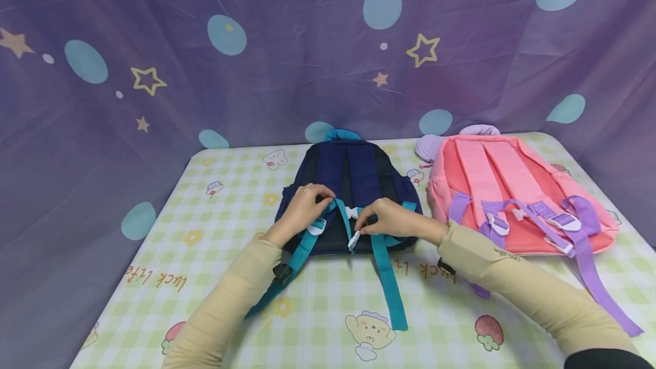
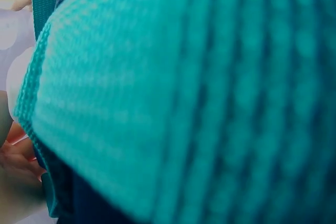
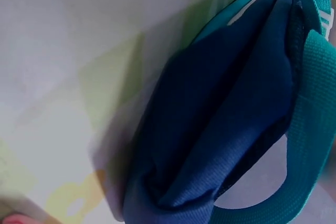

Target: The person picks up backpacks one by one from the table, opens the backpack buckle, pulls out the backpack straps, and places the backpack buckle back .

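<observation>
A navy backpack (image 1: pixel 330 167) lies on the table, its strap side up, with teal webbing and white buckles. My left hand (image 1: pixel 303 209) pinches a teal strap (image 1: pixel 344 216) at the middle of its lower part. Lower on that strap, my right hand (image 1: pixel 390 218) pinches a small white buckle piece (image 1: pixel 353 240). Between the hands another white buckle (image 1: pixel 351 212) shows against the bag. Teal webbing (image 2: pixel 147 98) fills most of the left wrist view, very close and blurred. The right wrist view has the bag's navy side (image 3: pixel 226 114) and a looped teal strap (image 3: pixel 317 93).
A pink backpack (image 1: pixel 474 164) with purple straps lies to the right, close to my right forearm. One purple strap end (image 1: pixel 602 289) trails toward the front. The table (image 1: pixel 230 232) wears a green checked cloth, and a purple curtain (image 1: pixel 297 84) hangs behind it.
</observation>
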A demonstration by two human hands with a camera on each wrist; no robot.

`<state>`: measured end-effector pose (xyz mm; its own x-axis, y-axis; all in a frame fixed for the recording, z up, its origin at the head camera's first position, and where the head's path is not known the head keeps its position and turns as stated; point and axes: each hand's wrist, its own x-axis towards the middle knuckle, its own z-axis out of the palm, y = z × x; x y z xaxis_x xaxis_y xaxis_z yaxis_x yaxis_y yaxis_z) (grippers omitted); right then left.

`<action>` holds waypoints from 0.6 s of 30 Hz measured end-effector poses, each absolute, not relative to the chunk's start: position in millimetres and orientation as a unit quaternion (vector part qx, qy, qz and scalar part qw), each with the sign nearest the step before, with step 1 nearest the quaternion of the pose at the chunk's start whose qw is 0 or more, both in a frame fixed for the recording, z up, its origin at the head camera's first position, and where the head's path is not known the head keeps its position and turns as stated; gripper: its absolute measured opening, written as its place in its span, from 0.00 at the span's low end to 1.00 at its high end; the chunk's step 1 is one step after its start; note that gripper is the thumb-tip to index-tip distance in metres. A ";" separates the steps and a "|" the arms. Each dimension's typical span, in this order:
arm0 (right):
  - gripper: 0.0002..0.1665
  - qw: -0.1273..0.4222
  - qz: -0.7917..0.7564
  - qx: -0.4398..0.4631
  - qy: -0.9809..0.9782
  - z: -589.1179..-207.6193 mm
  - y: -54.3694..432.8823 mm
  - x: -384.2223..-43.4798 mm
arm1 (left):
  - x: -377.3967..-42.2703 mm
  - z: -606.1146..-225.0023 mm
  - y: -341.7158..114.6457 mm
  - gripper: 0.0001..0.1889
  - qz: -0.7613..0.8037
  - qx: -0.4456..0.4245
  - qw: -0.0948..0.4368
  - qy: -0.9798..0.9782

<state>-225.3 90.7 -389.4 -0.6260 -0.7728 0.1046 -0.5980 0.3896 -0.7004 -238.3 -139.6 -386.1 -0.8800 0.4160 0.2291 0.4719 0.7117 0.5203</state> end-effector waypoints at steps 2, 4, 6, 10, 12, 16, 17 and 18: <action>0.05 0.121 -0.363 -0.416 0.825 -389.7 91.0 -225.0 | -237.4 -386.0 -139.6 0.06 -0.291 -0.248 0.047 -0.923; 0.06 0.121 -0.364 -0.415 0.825 -389.9 91.4 -224.5 | -236.7 -386.2 -139.8 0.06 -0.285 -0.255 0.047 -0.923; 0.06 0.118 -0.366 -0.414 0.825 -389.8 92.0 -223.7 | -236.0 -386.6 -139.9 0.06 -0.281 -0.260 0.044 -0.923; 0.07 0.111 -0.377 -0.404 0.826 -388.1 94.3 -221.1 | -233.9 -387.6 -140.2 0.05 -0.276 -0.279 0.050 -0.918; 0.07 0.106 -0.383 -0.399 0.827 -387.1 96.1 -219.9 | -232.3 -387.9 -140.7 0.05 -0.276 -0.291 0.054 -0.915; 0.08 0.097 -0.396 -0.390 0.826 -386.3 100.3 -218.5 | -228.5 -387.4 -142.1 0.05 -0.270 -0.305 0.059 -0.911; 0.08 0.091 -0.398 -0.391 0.825 -386.1 101.6 -217.9 | -227.1 -386.6 -142.5 0.05 -0.269 -0.308 0.063 -0.911; 0.08 0.086 -0.399 -0.391 0.825 -385.6 102.9 -217.3 | -225.8 -385.8 -143.0 0.05 -0.268 -0.310 0.065 -0.910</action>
<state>-217.3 102.9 -385.6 -0.6795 -0.7137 0.1702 -0.5760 0.3752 -0.7263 -225.8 -143.0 -385.8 -0.7996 0.5286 0.2849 0.5986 0.6642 0.4477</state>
